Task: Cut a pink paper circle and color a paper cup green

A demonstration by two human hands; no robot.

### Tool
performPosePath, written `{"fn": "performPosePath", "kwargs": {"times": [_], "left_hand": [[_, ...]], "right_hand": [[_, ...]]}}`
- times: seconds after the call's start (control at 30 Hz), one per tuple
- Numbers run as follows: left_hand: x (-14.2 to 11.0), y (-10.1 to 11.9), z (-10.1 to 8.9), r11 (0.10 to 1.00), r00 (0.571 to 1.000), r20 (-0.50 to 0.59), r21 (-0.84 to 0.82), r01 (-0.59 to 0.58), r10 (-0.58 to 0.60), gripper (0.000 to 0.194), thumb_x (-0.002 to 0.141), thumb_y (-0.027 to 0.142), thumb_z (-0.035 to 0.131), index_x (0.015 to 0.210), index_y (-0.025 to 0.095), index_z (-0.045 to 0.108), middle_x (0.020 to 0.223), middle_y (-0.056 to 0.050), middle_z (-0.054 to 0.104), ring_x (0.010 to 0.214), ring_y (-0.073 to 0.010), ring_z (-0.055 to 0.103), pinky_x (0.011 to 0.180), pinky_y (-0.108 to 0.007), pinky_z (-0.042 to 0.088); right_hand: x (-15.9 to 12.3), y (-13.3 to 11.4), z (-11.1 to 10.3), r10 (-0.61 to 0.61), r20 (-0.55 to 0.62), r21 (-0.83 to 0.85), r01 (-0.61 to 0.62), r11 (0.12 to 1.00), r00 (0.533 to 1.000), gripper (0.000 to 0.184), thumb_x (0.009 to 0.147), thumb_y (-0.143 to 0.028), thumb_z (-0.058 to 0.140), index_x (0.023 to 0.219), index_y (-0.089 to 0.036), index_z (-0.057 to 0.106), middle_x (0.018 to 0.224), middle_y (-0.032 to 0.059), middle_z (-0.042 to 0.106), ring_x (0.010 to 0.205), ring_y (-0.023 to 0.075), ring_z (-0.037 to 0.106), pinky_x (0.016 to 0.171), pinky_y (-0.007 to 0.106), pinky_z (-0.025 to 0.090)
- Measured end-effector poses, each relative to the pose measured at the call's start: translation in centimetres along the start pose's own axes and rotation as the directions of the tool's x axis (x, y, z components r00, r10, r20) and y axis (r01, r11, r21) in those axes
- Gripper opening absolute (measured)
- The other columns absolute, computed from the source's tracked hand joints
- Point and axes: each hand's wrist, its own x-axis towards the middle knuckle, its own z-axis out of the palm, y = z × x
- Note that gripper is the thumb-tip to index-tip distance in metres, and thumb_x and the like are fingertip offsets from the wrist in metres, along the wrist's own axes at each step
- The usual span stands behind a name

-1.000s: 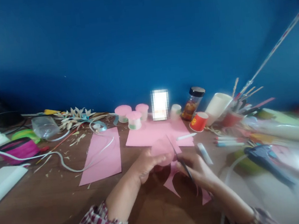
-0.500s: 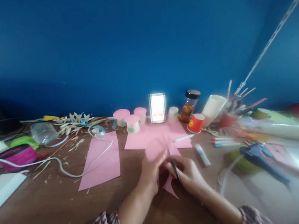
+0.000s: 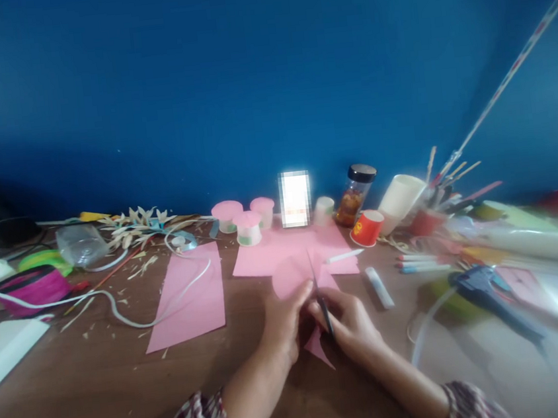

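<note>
Pink paper piece (image 3: 286,276), rounded at its far edge, above the worktop (image 3: 188,385) and gripped in the fingers of the left hand (image 3: 284,328); scissors (image 3: 324,310), dark-handled, fingers of the right hand (image 3: 355,324) closed about them, blades pointing away at the paper's right side. Below, between the hands, a pointed pink strip (image 3: 318,351); beyond, three cups topped with pink discs, a large pink sheet (image 3: 259,257) and a white pen (image 3: 344,255); right, a glue stick (image 3: 379,288).
</note>
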Motion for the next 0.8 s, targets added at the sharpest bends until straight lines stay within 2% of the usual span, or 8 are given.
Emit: {"fn": "performPosePath", "kwargs": {"times": [0.13, 0.3, 0.47, 0.8], "left_hand": [[-0.16, 0.22, 0.24, 1.000, 1.000, -0.014, -0.008, -0.006, 0.005, 0.044, 0.061, 0.023, 0.079, 0.099, 0.006, 0.066, 0.082, -0.013, 0.072, 0.076, -0.0249, 0.069, 0.069, -0.035, 0.055], [-0.11, 0.24, 0.25, 1.000, 1.000, -0.007, 0.004, -0.005, 0.005, 0.038, 0.062, 0.023, 0.079, 0.093, 0.006, 0.068, 0.078, -0.011, 0.072, 0.069, -0.0222, 0.068, 0.068, -0.034, 0.055], [-0.05, 0.10, 0.16, 1.000, 1.000, -0.008, 0.023, -0.003, 0.004, 0.039, 0.060, 0.025, 0.080, 0.093, 0.007, 0.069, 0.081, -0.012, 0.072, 0.073, -0.0237, 0.068, 0.070, -0.036, 0.055], [-0.01, 0.39, 0.20, 1.000, 1.000, 0.005, 0.025, 0.005, -0.005, 0.038, 0.060, 0.025, 0.080, 0.092, 0.006, 0.069, 0.078, -0.012, 0.071, 0.068, -0.0218, 0.067, 0.067, -0.034, 0.054]], "right_hand": [[-0.05, 0.13, 0.06, 0.001, -0.020, 0.005, -0.001, 1.000, 1.000, 0.030, 0.082, -0.043, 0.061, 0.087, -0.014, 0.067, 0.066, 0.0007, 0.060, 0.064, 0.0157, 0.055, 0.057, 0.023, 0.044], [-0.09, 0.16, 0.04, 0.001, -0.021, 0.010, -0.001, 1.000, 1.000, 0.033, 0.082, -0.045, 0.061, 0.091, -0.013, 0.068, 0.065, 0.0018, 0.061, 0.066, 0.0170, 0.056, 0.057, 0.023, 0.045], [-0.12, 0.18, -0.08, 0.001, -0.020, 0.006, -0.001, 1.000, 1.000, 0.033, 0.082, -0.044, 0.060, 0.091, -0.013, 0.069, 0.066, 0.0024, 0.062, 0.067, 0.0175, 0.057, 0.057, 0.024, 0.045], [-0.09, 0.25, -0.25, -0.005, -0.028, -0.020, 0.004, 1.000, 1.000, 0.033, 0.082, -0.044, 0.061, 0.088, -0.013, 0.069, 0.065, 0.0016, 0.061, 0.064, 0.0162, 0.056, 0.057, 0.023, 0.044]]}}
